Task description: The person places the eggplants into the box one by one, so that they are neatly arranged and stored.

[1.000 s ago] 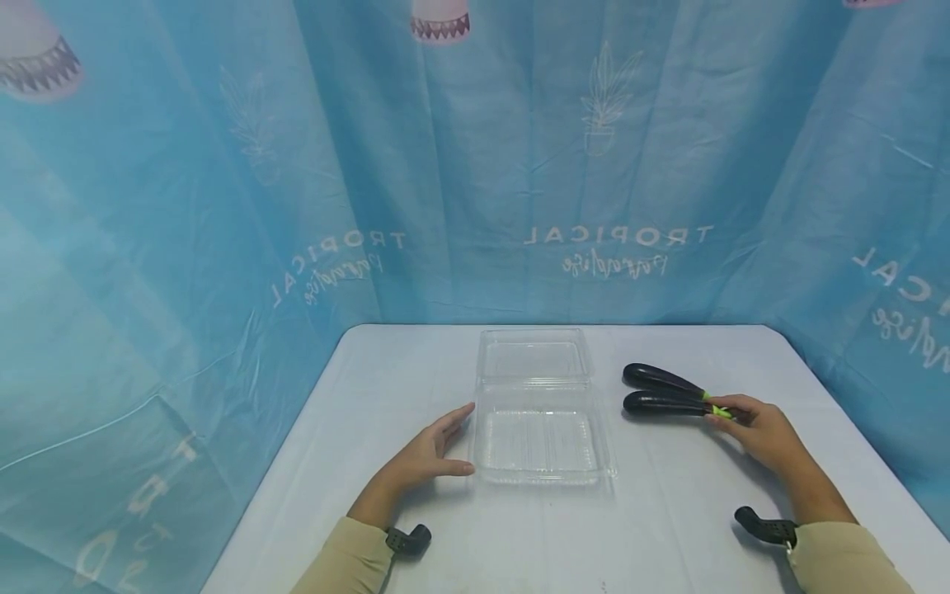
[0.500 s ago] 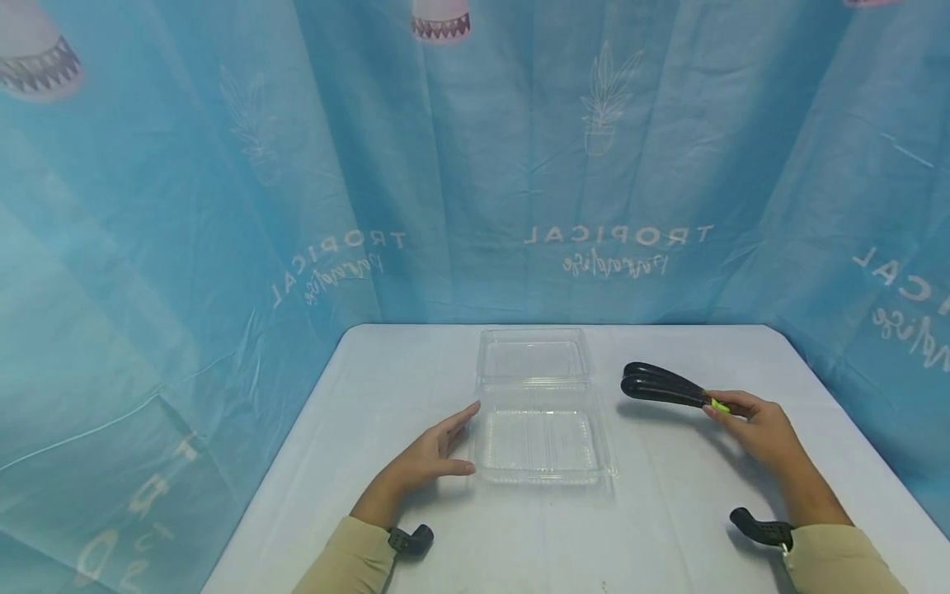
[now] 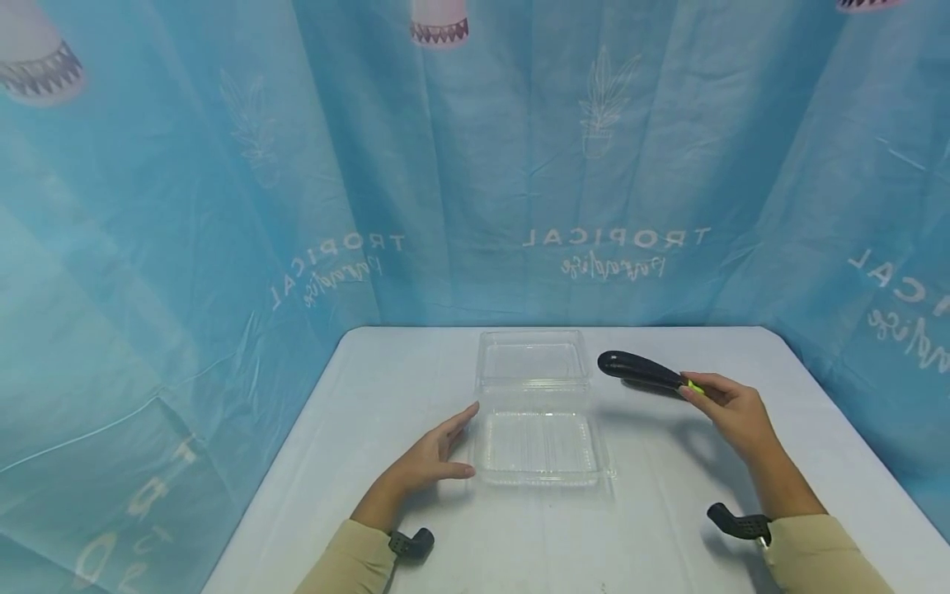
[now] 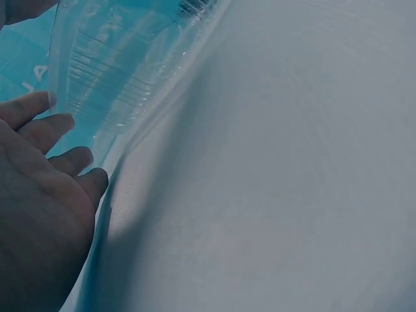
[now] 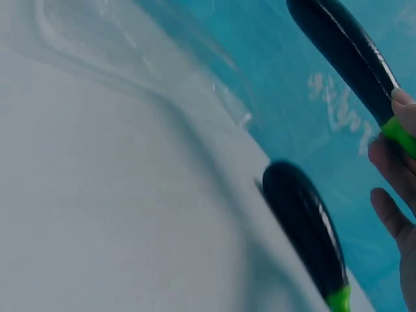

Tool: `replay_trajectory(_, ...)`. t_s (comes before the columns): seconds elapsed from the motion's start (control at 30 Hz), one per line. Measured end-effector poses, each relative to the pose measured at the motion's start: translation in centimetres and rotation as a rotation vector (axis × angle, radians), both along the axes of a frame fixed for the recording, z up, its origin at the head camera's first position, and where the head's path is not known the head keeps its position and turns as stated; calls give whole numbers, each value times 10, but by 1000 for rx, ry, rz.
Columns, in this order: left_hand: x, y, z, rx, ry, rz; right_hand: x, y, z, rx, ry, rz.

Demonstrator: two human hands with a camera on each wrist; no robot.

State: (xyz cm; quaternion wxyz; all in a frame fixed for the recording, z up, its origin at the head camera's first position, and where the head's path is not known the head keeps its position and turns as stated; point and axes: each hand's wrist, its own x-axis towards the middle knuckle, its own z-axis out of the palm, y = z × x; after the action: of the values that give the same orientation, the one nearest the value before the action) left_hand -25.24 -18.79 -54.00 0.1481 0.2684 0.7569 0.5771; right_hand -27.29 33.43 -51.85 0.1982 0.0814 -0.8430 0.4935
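Note:
My right hand [image 3: 731, 412] pinches a dark, glossy toy eggplant [image 3: 634, 365] by its bright green stem end, its rounded end pointing left above the table. A second eggplant [image 5: 305, 224] lies on the table and shows fully apart in the right wrist view; the held one mostly covers it in the head view. Left of them is a clear plastic clamshell container [image 3: 545, 478], with its lid [image 3: 534, 337] folded back away from me. My left hand [image 3: 426, 459] stays at the container's left side, thumb and fingers spread, fingertips right at the rim.
A white-covered table [image 3: 416, 371] carries everything. Blue printed curtains [image 3: 475, 190] hang along its back and both sides. Black wrist-worn devices sit at the left cuff [image 3: 411, 544] and the right cuff [image 3: 738, 524].
My right hand has lifted one eggplant from the pair by its stem and carried it left and slightly away from me. The left hand and container have barely moved.

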Motion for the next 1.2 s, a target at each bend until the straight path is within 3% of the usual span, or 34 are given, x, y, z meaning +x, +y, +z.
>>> replay_trajectory(0.2, -1, 0, -2, 6, 20, 1, 0, -34, 20, -42, 67, 112)
replay_trajectory(0.37, -1, 1, 0, 0, 25, 3, -1, -64, 27, 20, 137, 192)
replay_trajectory(0.57, 1, 1, 1, -7, 18, 22, -6, -98, 21, 119, 126, 247)
replay_trajectory(0.73, 1, 1, -2, -7, 30, 17, -9, -116, 12, 116, 110, 288)
replay_trajectory(1.2, 1, 0, -2, 9, 45, 9, -16, -138, 3, 201, 175, 324)
